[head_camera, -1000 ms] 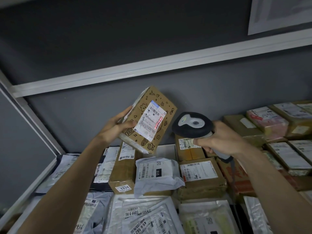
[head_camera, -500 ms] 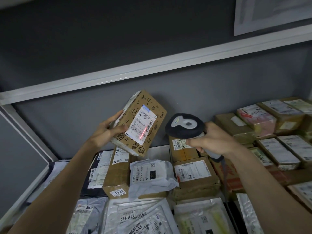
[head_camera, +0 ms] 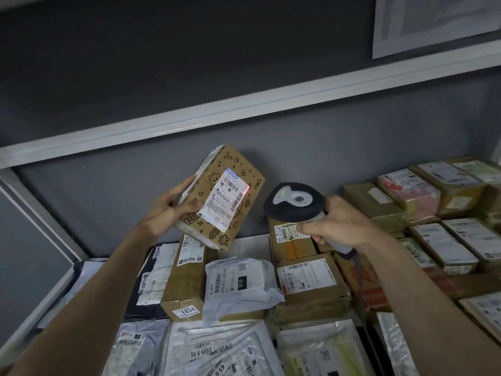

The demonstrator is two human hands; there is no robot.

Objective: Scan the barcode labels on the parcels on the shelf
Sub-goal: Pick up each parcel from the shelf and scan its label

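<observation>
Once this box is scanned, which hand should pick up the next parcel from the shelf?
Left, probably. The left hand holds only the box, which it can set down, while the right hand grips the scanner and must keep aiming it.

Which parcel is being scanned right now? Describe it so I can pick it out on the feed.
Look above the crowded shelf, in front of the grey back wall. The left hand holds a tilted cardboard box up towards the scanner. Unlike the plain parcels below, it is printed with black cartoon doodles.
</observation>
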